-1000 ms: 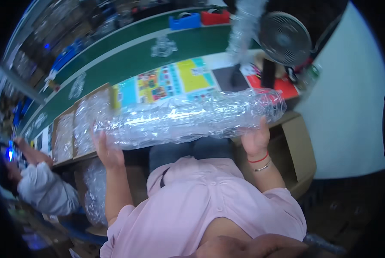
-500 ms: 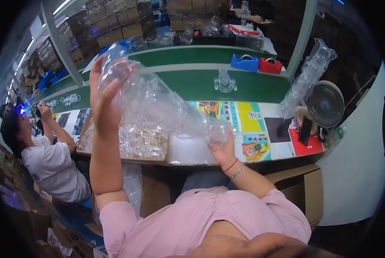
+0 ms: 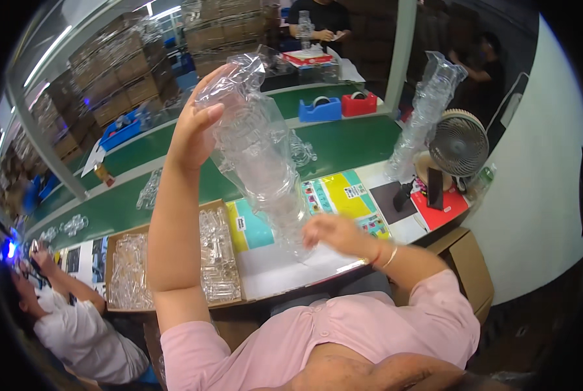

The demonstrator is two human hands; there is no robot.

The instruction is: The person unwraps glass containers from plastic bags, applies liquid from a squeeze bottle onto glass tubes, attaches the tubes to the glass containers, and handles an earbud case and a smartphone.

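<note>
Bag (image 3: 255, 156) standing steeper since earlier frame, spanning upper to lower centre. Left hand (image 3: 197, 133), upper left of centre, half-curling, gripping bag's top. Right hand (image 3: 335, 236), lower centre, blurring, fingers loosely bending; contact untellable. Risk: slick plastic possibly slipping through left fingers, bag toppling toward box (image 3: 233, 254), lower left.
</note>
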